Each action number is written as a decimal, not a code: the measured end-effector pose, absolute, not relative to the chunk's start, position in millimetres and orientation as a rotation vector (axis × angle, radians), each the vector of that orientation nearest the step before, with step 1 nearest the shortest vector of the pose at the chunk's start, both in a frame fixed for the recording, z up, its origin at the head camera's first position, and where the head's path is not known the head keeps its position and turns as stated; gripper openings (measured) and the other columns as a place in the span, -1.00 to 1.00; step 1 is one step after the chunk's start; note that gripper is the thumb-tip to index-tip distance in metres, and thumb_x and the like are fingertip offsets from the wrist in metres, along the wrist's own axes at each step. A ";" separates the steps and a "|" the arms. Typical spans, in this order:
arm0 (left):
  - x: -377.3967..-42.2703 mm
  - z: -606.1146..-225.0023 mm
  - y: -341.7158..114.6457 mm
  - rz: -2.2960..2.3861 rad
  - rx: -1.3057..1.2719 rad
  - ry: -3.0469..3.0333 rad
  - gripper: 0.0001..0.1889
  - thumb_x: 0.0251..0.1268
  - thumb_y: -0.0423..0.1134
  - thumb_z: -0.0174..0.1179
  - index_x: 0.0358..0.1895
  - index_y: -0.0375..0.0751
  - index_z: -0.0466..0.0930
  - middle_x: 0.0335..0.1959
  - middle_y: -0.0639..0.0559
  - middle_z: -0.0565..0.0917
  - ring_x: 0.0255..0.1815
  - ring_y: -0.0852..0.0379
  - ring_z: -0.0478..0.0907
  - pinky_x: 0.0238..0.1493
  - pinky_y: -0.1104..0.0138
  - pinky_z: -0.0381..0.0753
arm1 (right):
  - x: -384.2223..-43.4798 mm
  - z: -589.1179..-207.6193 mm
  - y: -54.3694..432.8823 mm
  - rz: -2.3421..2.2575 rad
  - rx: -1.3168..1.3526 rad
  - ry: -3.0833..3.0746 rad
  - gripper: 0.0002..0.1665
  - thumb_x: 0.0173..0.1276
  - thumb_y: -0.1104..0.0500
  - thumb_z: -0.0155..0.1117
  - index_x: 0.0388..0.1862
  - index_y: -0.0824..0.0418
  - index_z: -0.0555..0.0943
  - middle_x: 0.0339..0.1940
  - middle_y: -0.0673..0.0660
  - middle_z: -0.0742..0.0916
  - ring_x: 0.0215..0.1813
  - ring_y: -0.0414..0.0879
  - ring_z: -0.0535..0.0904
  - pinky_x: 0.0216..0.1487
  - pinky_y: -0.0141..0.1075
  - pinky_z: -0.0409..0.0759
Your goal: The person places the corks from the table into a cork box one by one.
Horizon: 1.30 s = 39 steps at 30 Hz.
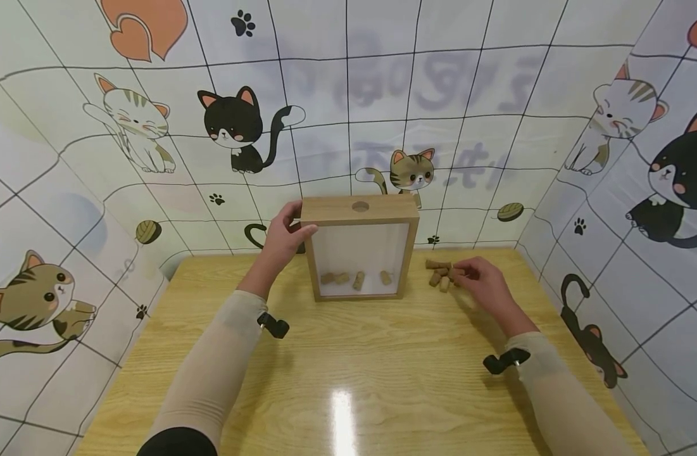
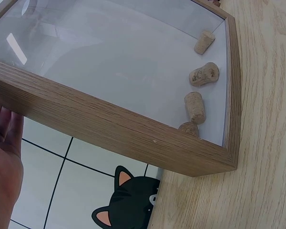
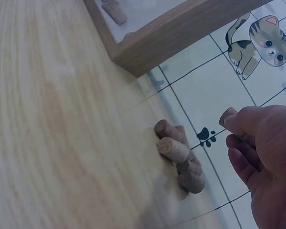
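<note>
A wooden shadow-box frame (image 1: pixel 331 210) with a clear front and a round hole (image 1: pixel 360 206) in its top stands upright on the table. Several corks (image 2: pixel 195 107) lie along the bottom inside it. My left hand (image 1: pixel 281 243) grips the frame's upper left corner, thumb at the front edge and fingers round the side. To the right of the frame, my right hand (image 1: pixel 486 286) pinches a cork (image 3: pixel 227 116) between thumb and fingers. Just below that hand in the right wrist view, a small pile of corks (image 3: pixel 173 149) lies on the table.
The light wood table (image 1: pixel 302 367) runs up to a back wall (image 1: pixel 325 145) covered in cat-print sheeting, with side walls of the same print left and right. The frame stands close to the back wall.
</note>
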<state>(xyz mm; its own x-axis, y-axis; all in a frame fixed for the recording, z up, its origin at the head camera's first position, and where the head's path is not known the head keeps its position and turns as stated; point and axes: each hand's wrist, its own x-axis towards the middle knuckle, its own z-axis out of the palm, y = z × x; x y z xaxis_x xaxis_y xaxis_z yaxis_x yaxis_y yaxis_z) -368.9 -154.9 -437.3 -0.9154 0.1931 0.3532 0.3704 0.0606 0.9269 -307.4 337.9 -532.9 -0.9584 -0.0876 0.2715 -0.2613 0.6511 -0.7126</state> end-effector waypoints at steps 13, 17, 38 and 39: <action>-367.9 -440.0 -156.6 -2.002 -0.599 -2.170 -0.32 0.50 -0.24 0.44 0.61 -0.22 0.43 0.27 -0.17 0.55 0.29 -0.21 0.60 0.15 0.31 0.70 | -318.4 -483.7 320.2 1.165 0.342 -2.637 -0.65 0.65 0.16 0.43 0.29 0.28 0.73 0.05 0.25 0.80 0.09 0.19 0.74 0.02 -0.30 0.63; -367.4 -439.6 -157.4 -2.007 -0.594 -2.172 -0.31 0.51 -0.25 0.43 0.62 -0.24 0.41 0.28 -0.20 0.54 0.30 -0.22 0.60 0.17 0.32 0.69 | -320.1 -469.6 313.5 1.174 0.355 -2.615 -0.65 0.65 0.17 0.43 0.30 0.25 0.73 0.04 0.24 0.83 0.11 0.18 0.75 0.03 -0.24 0.65; -366.9 -439.1 -155.4 -2.017 -0.595 -2.161 -0.31 0.51 -0.27 0.42 0.61 -0.25 0.41 0.28 -0.19 0.55 0.28 -0.16 0.62 0.17 0.32 0.69 | -330.3 -399.2 282.0 1.161 0.550 -2.420 -0.73 0.69 0.22 0.35 0.25 0.23 0.76 0.08 0.17 0.72 0.07 -0.11 0.64 0.11 -0.44 0.54; -367.0 -439.0 -155.2 -2.015 -0.598 -2.156 -0.31 0.50 -0.27 0.42 0.61 -0.25 0.41 0.28 -0.19 0.55 0.28 -0.16 0.62 0.16 0.32 0.70 | -331.1 -396.2 279.3 1.160 0.565 -2.402 -0.73 0.68 0.22 0.36 0.25 0.22 0.77 0.06 0.16 0.72 0.05 -0.15 0.62 0.11 -0.45 0.53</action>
